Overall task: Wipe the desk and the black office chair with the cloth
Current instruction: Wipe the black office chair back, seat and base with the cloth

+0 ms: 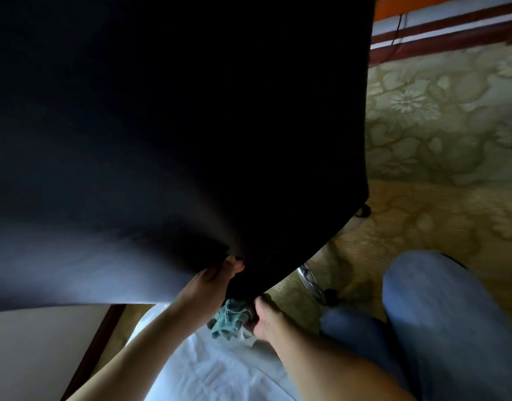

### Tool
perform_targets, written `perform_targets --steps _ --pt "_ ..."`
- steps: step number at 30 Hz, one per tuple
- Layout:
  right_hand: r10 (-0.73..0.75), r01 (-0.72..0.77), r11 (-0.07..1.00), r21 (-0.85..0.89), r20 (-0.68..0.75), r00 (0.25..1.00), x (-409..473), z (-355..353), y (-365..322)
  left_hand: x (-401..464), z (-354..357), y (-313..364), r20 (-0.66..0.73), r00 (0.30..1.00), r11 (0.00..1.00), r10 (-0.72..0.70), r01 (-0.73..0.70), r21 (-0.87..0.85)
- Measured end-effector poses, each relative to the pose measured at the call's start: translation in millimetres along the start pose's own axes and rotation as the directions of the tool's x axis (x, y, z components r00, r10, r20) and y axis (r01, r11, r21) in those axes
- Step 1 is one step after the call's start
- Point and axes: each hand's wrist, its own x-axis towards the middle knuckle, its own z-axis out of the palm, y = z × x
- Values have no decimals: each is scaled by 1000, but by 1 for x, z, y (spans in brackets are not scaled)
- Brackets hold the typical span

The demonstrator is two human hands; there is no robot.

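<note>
Head view: left hand (208, 280) is pinching the black chair (176, 117) edge. Right hand (263, 318), nearer, is clutching the bunched cloth (230, 318) just beneath that edge.

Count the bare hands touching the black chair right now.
2: the left hand grips the black office chair's lower edge; the right hand presses the crumpled teal cloth beneath it.

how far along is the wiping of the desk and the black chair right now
Nothing shows as finished; no desk is in view. In hand: the left hand grips the lower edge of the big black office chair, while the right hand presses a bunched teal cloth beneath it. Left: the rest of the chair, possibly the desk.
</note>
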Motion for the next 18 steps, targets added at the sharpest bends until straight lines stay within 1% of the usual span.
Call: perform_targets --steps 2,4,6,9,11,13,15,17,18 --pt "15 -16 999 45 13 1000 -13 -4 -5 -1 0 0 0 1000 1000 4 -4 10" --pt "-14 12 996 88 22 1000 -31 -5 -16 -5 0 1 5 1000 1000 -6 6 4" --pt "-120 107 983 152 81 989 -48 -6 -32 -9 2 2 1 1000 1000 8 -8 15" --pt "-265 228 939 259 117 957 -80 -17 -55 -15 6 6 -40 999 998 34 -32 44" --pt "-387 331 885 326 125 913 -96 -24 -72 -17 7 3 -83 996 999 34 -31 33" --pt "-492 436 829 350 86 867 -112 -24 -94 -17 6 0 -111 993 1000 28 -26 16" --pt "-560 501 778 379 57 826 -134 -20 -115 -16 7 -4 -132 991 1000 1 -3 -18" --pt "-644 590 716 374 28 764 -156 -17 -121 -17 10 -6 -140 990 999 -24 17 -46" --pt "-668 627 702 337 8 744 -165 -14 -117 -17 11 -6 -133 991 998 -25 17 -56"
